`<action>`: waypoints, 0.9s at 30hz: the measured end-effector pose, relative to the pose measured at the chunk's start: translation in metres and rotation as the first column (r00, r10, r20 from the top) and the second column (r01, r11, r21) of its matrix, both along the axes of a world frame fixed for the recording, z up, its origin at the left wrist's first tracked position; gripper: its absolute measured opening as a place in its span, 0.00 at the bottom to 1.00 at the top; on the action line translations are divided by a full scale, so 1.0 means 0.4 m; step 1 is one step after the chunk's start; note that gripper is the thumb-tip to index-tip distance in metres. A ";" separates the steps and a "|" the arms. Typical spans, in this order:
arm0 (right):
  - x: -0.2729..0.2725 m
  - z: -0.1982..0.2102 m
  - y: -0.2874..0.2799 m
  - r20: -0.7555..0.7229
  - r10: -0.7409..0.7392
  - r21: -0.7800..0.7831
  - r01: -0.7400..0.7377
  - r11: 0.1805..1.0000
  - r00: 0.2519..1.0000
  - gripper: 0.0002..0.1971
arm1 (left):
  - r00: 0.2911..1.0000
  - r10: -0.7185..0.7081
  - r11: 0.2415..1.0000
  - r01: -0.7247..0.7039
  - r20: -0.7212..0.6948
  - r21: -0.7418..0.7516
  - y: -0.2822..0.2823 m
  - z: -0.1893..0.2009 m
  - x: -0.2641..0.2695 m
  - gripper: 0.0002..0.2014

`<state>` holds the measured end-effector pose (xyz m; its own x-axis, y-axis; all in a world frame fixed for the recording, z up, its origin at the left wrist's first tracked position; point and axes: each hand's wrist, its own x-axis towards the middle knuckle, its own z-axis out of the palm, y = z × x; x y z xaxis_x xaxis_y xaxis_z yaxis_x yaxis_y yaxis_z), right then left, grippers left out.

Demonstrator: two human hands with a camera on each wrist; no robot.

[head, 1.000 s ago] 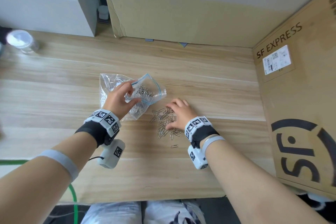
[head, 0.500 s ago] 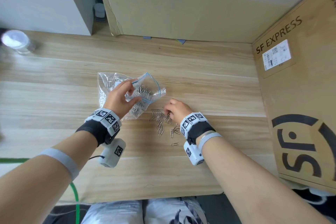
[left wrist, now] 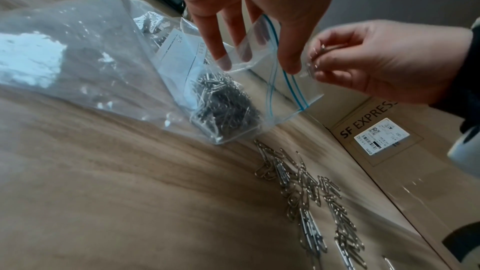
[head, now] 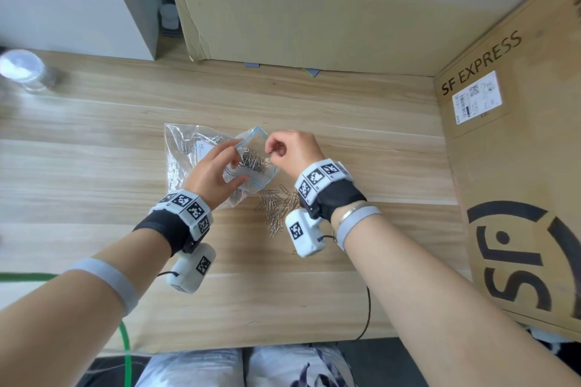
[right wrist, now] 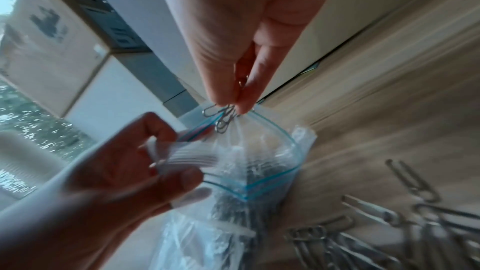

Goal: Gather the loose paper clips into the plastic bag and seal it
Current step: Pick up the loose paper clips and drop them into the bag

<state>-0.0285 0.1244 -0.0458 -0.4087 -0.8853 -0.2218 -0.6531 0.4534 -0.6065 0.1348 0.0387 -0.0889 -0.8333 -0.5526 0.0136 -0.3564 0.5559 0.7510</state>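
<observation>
From the head camera, the clear plastic zip bag with a blue seal line [head: 201, 154] lies on the light wooden table [head: 361, 148], its mouth turned to the right and lifted. The left hand [head: 217, 171] grips the near lip of the mouth, fingers curled over it. The right hand [head: 290, 148] hovers at the far right edge of the mouth, fingertips pinched on a few silver paper clips. A heap of loose silver paper clips [head: 276, 209] lies on the table just near of the bag, partly under the right wrist. A brown cardboard box printed SF EXPRESS [head: 515, 148] stands at the right edge; a blurred clear jar [head: 22, 69] stands far left.

From the left wrist camera, the left hand [left wrist: 249, 3] holds the bag [left wrist: 103, 59] open with thumb outside and fingers [left wrist: 221, 56] inside the lip. A dark mass of clips sits inside the bag [left wrist: 223, 110]. The right hand [left wrist: 384, 61] is closed on clips beside the opening. The loose heap [left wrist: 311, 196] trails near of the bag.

From the right wrist camera, the right hand [right wrist: 241, 38] pinches several clips [right wrist: 223, 116] between thumb and forefinger directly over the open mouth [right wrist: 259, 161]. The left hand [right wrist: 124, 171] clamps the lip.
</observation>
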 end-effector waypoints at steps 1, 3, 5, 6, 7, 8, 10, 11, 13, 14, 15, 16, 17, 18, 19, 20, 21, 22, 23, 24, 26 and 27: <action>0.011 0.002 -0.016 0.018 0.025 0.000 -0.025 1.000 1.000 0.08 | 1.000 0.001 1.000 -0.001 0.003 0.000 0.001 0.000 -0.002 0.17; 0.032 0.000 -0.035 0.064 0.065 0.013 -0.066 0.998 0.996 0.08 | 1.000 0.006 1.000 -0.006 0.002 0.005 0.001 0.001 -0.003 0.17; 0.038 -0.006 -0.034 0.091 0.065 0.017 -0.067 0.998 0.994 0.09 | 1.000 0.013 1.000 -0.013 -0.005 0.020 -0.002 0.002 -0.003 0.18; 0.035 -0.007 -0.027 0.080 0.050 0.004 -0.050 0.999 0.996 0.09 | 1.000 0.016 1.000 -0.015 -0.009 0.025 -0.004 0.001 -0.002 0.18; 0.026 -0.011 -0.016 0.056 0.024 -0.018 -0.023 1.000 0.998 0.09 | 1.000 0.016 1.000 -0.016 -0.010 0.025 -0.006 0.001 0.000 0.18; 0.015 -0.015 -0.002 0.029 -0.010 -0.038 0.011 0.999 1.000 0.09 | 1.000 0.017 1.000 -0.017 -0.011 0.023 -0.007 0.002 0.002 0.18; -0.010 -0.032 0.037 -0.028 -0.066 -0.034 0.065 0.997 0.997 0.08 | 1.000 0.022 1.000 -0.022 -0.013 0.014 -0.008 0.003 0.005 0.17; -0.020 -0.042 0.058 -0.053 -0.070 0.005 0.070 0.998 0.996 0.08 | 0.999 0.029 1.000 -0.029 -0.016 0.011 -0.007 0.003 0.005 0.16; -0.027 -0.063 0.104 -0.077 0.000 0.158 0.013 0.987 0.997 0.08 | 0.998 0.057 0.998 -0.057 -0.033 0.021 -0.004 0.006 0.006 0.16; -0.023 -0.073 0.125 -0.080 0.058 0.236 -0.038 0.971 0.995 0.08 | 0.997 0.072 0.997 -0.071 -0.041 0.029 -0.003 0.006 0.007 0.15; -0.017 -0.082 0.141 -0.081 0.123 0.291 -0.095 0.952 0.989 0.09 | 0.996 0.082 0.996 -0.080 -0.045 0.034 -0.002 0.006 0.007 0.15; -0.009 -0.092 0.153 -0.085 0.196 0.320 -0.160 0.934 0.977 0.11 | 0.995 0.087 0.996 -0.085 -0.044 0.036 -0.002 0.005 0.007 0.15; -0.002 -0.103 0.159 -0.096 0.275 0.327 -0.231 0.917 0.957 0.13 | 0.995 0.089 0.995 -0.087 -0.041 0.038 -0.002 0.004 0.007 0.15; 0.007 -0.113 0.159 -0.112 0.349 0.316 -0.300 0.900 0.930 0.16 | 0.995 0.091 0.995 -0.090 -0.037 0.044 -0.003 0.003 0.007 0.15; 0.015 -0.124 0.156 -0.124 0.412 0.304 -0.361 0.881 0.903 0.18 | 0.995 0.094 0.994 -0.093 -0.035 0.049 -0.003 0.002 0.006 0.15; 0.023 -0.132 0.150 -0.134 0.469 0.303 -0.414 0.858 0.873 0.21 | 0.995 0.097 0.994 -0.095 -0.036 0.051 -0.003 0.002 0.006 0.15; 0.028 -0.141 0.143 -0.142 0.518 0.312 -0.459 0.832 0.843 0.23 | 0.995 0.098 0.994 -0.096 -0.037 0.049 -0.003 0.001 0.006 0.15; 0.033 -0.147 0.138 -0.146 0.558 0.323 -0.493 0.808 0.817 0.25 | 0.995 0.096 0.995 -0.094 -0.038 0.046 -0.003 0.001 0.005 0.15; 0.036 -0.151 0.133 -0.146 0.583 0.323 -0.518 0.792 0.799 0.25 | 0.995 0.093 0.995 -0.091 -0.038 0.043 -0.003 0.002 0.005 0.15; 0.035 -0.152 0.131 -0.141 0.591 0.322 -0.527 0.786 0.794 0.24 | 0.995 0.089 0.995 -0.088 -0.038 0.038 -0.002 0.003 0.005 0.15; 0.022 -0.146 0.133 -0.125 0.577 0.324 -0.516 0.793 0.807 0.20 | 0.996 0.084 0.996 -0.083 -0.033 0.022 -0.003 0.004 0.004 0.14; 0.011 -0.143 0.140 -0.116 0.569 0.334 -0.507 0.794 0.814 0.18 | 0.996 0.082 0.997 -0.082 -0.031 0.016 -0.003 0.004 0.004 0.14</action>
